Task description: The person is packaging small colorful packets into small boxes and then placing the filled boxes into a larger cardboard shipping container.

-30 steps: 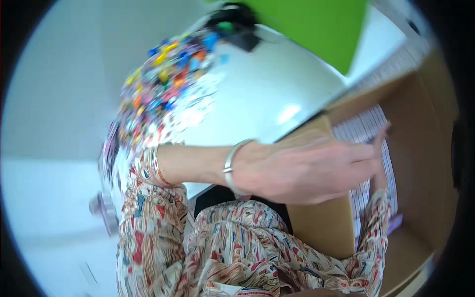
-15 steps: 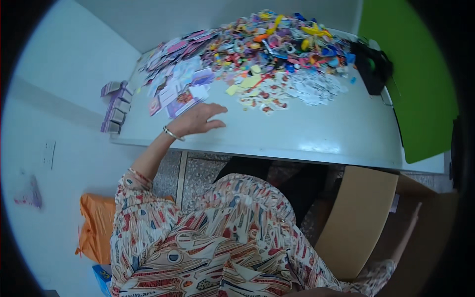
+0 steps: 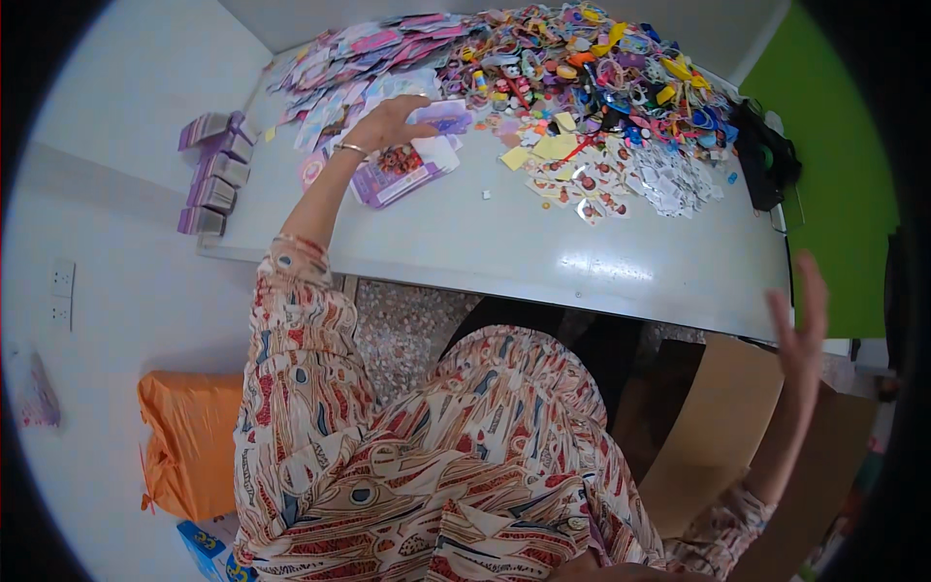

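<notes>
My left hand point(image 3: 390, 122), with a bracelet at the wrist, is stretched over the left of the table. Its fingers are extended, with the thumb apart, above purple and white printed cards point(image 3: 393, 175). Whether the fingertips touch the cards beneath, I cannot tell. My right hand point(image 3: 803, 320) is raised past the table's right front corner, fingers spread and holding nothing. Its forearm passes over an open cardboard box point(image 3: 722, 427). At the middle of the table lie small stickers with printed figures point(image 3: 587, 184) and yellow paper pieces point(image 3: 553, 147).
A large heap of colourful trinkets point(image 3: 582, 73) covers the table's back, with stacked packets point(image 3: 373, 44) to its left. White paper pieces point(image 3: 674, 179) lie near a black object point(image 3: 764, 160). Purple-edged bundles point(image 3: 215, 175) line the left edge. An orange bag point(image 3: 189, 441) stands below.
My left hand has moved forward and over the cards. My right hand has risen out of the cardboard box to beside the table. The view has shifted.
</notes>
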### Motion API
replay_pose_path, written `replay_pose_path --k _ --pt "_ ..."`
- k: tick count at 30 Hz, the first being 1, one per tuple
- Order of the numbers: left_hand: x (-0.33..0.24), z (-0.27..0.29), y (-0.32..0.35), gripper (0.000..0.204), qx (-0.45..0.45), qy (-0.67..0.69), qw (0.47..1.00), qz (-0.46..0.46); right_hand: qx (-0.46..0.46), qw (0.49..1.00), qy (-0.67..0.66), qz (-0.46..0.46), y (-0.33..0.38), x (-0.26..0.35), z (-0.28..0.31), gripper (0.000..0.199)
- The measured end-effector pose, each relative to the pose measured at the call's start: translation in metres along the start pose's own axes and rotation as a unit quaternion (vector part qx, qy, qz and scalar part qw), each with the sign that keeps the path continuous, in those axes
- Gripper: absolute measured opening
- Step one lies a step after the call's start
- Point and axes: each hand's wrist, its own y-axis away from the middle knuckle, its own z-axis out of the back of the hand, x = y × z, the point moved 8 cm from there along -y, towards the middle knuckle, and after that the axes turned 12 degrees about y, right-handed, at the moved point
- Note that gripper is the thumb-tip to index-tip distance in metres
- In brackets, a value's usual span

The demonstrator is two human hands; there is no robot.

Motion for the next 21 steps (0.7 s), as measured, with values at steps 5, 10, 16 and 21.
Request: replay_pose_path --k 5,10,16,21 --pt "0.002 -0.03 0.054 0.089 0.107 -0.121 0.984 0.076 0.126 0.98 -0.102 0.116 -0.014 0.144 -0.106 0.058" --pt "0.036 -0.045 0.074 0.092 0.011 -0.009 0.997 0.082 0.147 0.954 -0.231 0.122 -0.013 0.204 -0.169 0.053" --pt "0.023 -0.034 0.076 0.088 -0.03 -0.047 0.99 0.128 0.067 0.96 -0.259 0.078 -0.005 0.201 -0.2 0.046" --pt "-0.031 -0.034 0.083 0.072 -0.107 -0.149 0.982 0.044 0.07 0.942 -0.327 0.019 -0.004 0.191 -0.204 0.041"
